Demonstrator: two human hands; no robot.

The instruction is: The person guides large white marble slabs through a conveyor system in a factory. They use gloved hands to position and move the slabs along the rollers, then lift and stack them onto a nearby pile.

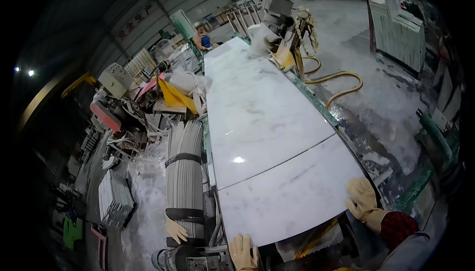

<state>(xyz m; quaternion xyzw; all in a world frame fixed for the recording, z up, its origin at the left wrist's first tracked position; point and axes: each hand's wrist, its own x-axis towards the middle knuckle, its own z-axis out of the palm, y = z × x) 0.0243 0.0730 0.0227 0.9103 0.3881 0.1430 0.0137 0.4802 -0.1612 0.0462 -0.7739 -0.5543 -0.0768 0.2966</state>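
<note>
Two white, grey-veined stone slabs lie end to end on a long machine bed, with a thin dark seam between them. Both my hands wear cream gloves. My left hand (243, 254) rests at the left corner of the near slab (292, 197), fingers stretched onto its near edge. At the right edge of that slab lies my right hand (365, 200), its fingers apart and slightly bent; the far slab (262, 112) runs on ahead, wet and shiny. Another cream glove (176, 230) lies on a grey ribbed bellows cover (184, 177) left of the bed; whether anything fills it I cannot tell.
A person (203, 38) in a blue apron is at the far left end of the bed. Machine heads with plastic and yellow sheeting (175, 97) flank it. A yellow hose (341, 75) curls on the wet floor. Stacked slabs stand right (398, 33) and left (115, 199).
</note>
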